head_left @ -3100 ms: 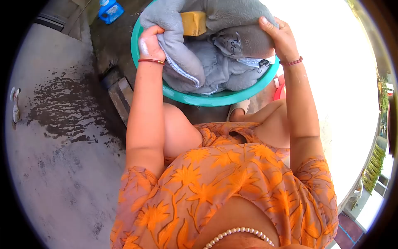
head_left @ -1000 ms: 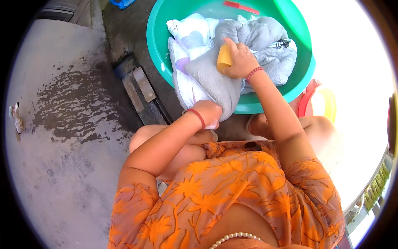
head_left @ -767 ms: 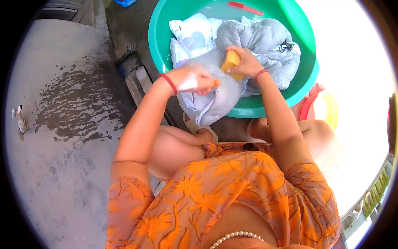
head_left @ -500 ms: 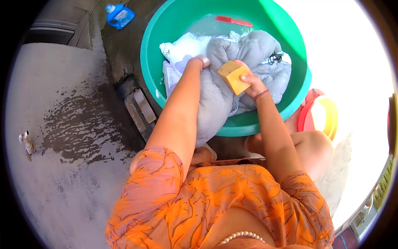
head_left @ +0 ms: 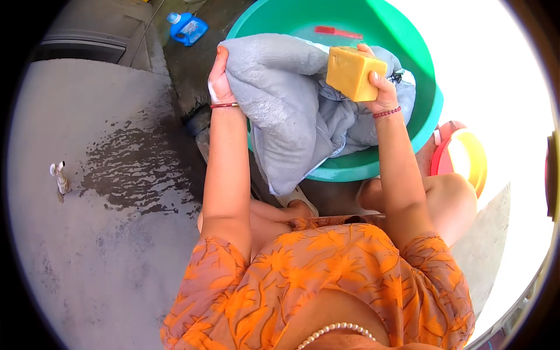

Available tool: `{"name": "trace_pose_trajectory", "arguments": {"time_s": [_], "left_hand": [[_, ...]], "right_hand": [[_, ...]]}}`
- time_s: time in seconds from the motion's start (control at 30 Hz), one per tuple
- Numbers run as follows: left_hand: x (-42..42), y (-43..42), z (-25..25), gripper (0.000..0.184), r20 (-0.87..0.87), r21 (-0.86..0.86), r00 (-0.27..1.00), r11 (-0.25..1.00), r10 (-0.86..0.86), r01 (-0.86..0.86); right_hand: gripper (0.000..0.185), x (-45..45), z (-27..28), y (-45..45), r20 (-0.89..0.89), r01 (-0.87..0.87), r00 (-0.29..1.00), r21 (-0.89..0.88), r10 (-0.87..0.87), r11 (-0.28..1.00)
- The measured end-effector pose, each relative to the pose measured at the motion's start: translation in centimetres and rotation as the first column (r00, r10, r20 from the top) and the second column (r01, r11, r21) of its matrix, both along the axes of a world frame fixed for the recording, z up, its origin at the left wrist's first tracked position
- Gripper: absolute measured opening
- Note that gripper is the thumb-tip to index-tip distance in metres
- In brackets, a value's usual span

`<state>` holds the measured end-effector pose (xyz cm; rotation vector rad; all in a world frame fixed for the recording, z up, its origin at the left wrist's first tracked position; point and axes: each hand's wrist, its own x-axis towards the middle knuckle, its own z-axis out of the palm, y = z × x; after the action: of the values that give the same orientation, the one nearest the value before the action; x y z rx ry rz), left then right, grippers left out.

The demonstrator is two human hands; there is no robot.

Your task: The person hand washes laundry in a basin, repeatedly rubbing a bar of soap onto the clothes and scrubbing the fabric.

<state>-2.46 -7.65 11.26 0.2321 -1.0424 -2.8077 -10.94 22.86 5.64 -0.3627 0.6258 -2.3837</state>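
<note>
My right hand (head_left: 379, 87) grips a thick yellow bar of soap (head_left: 354, 74), held up over the green tub (head_left: 431, 116). On the other side, my left hand (head_left: 219, 79) is closed on the edge of a grey plush garment (head_left: 274, 99) and lifts it, spread out, over the tub's near left rim. Whitish suds show on the wrist of that hand and as streaks on the grey fabric. The garment's lower corner hangs outside the rim, above my feet. More of the grey cloth lies bunched in the tub under the soap.
A red brush (head_left: 338, 32) lies in cloudy water at the tub's far side. The blue detergent bottle (head_left: 187, 28) stands on the ground at the upper left. Red and yellow basins (head_left: 466, 157) sit right of the tub. A tap (head_left: 60, 178) sticks out at the left.
My left hand has moved left and up, raising and spreading the grey garment, which now covers the white cloth. My right hand has lifted the soap up and to the right.
</note>
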Motion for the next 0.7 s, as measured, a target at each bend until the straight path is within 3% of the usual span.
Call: {"name": "trace_pose_trajectory", "arguments": {"time_s": [0.03,0.1,0.17,0.2,0.23,0.27,0.33,0.37,0.47,0.5,0.53,0.63,0.7], "left_hand": [[2.2,-0.4,0.7,0.057,-0.016,-0.053,0.999,0.998,0.044,-0.045],[6.9,0.3,-0.2,0.05,0.183,-0.089,0.963,0.979,0.197,-0.183],[11.5,2.5,-3.2,0.046,0.38,-0.167,0.87,0.948,0.314,-0.269],[13.6,4.5,-5.2,0.045,0.471,-0.216,0.807,0.933,0.357,-0.286],[15.6,7.4,-6.7,0.045,0.446,-0.053,0.817,0.922,0.365,-0.383],[17.0,9.3,-7.5,0.044,0.425,0.117,0.825,0.882,0.371,-0.457],[17.9,9.5,-6.9,0.043,0.493,0.086,0.831,0.936,0.258,-0.342],[18.9,9.6,-6.8,0.042,0.536,0.074,0.817,0.953,0.212,-0.295],[19.4,9.3,-10.5,0.04,0.579,-0.24,0.745,0.943,0.331,-0.232],[19.2,9.8,-9.8,0.034,0.559,-0.187,0.755,0.939,0.343,-0.288],[19.3,10.0,-10.3,0.031,0.54,-0.262,0.762,0.932,0.356,-0.25],[19.2,9.4,-11.6,0.032,0.512,-0.466,0.769,0.876,0.383,-0.126],[19.2,9.5,-11.2,0.033,0.519,-0.451,0.767,0.883,0.378,-0.129]], "right_hand": [[0.074,0.8,2.0,-1.2,-0.073,-0.011,0.997,0.061,0.015,0.998],[0.068,3.2,5.5,-4.1,-0.233,-0.094,0.961,0.227,0.148,0.969],[0.067,7.6,6.9,-8.3,-0.527,-0.032,0.806,0.419,0.272,0.907],[0.068,11.0,6.6,-10.2,-0.753,0.202,0.555,0.533,0.352,0.821],[0.068,13.8,5.4,-11.7,-0.847,0.46,0.24,0.529,0.474,0.713],[0.066,14.8,4.1,-12.5,-0.778,0.438,0.308,0.627,0.547,0.644],[0.062,15.8,2.5,-13.7,-0.604,0.364,0.423,0.796,0.675,0.484],[0.06,16.0,1.6,-13.9,-0.614,0.422,0.418,0.784,0.67,0.455],[0.058,14.1,0.9,-13.8,-0.596,0.572,0.442,0.763,0.671,0.301],[0.057,13.4,0.8,-13.8,-0.556,0.599,0.469,0.771,0.686,0.215],[0.057,12.7,0.7,-13.9,-0.517,0.619,0.494,0.774,0.699,0.134],[0.061,8.9,-0.3,-13.7,-0.459,0.589,0.571,0.806,0.681,0.049],[0.063,7.1,-1.4,-12.9,-0.449,0.603,0.635,0.797,0.628,-0.04]]}}
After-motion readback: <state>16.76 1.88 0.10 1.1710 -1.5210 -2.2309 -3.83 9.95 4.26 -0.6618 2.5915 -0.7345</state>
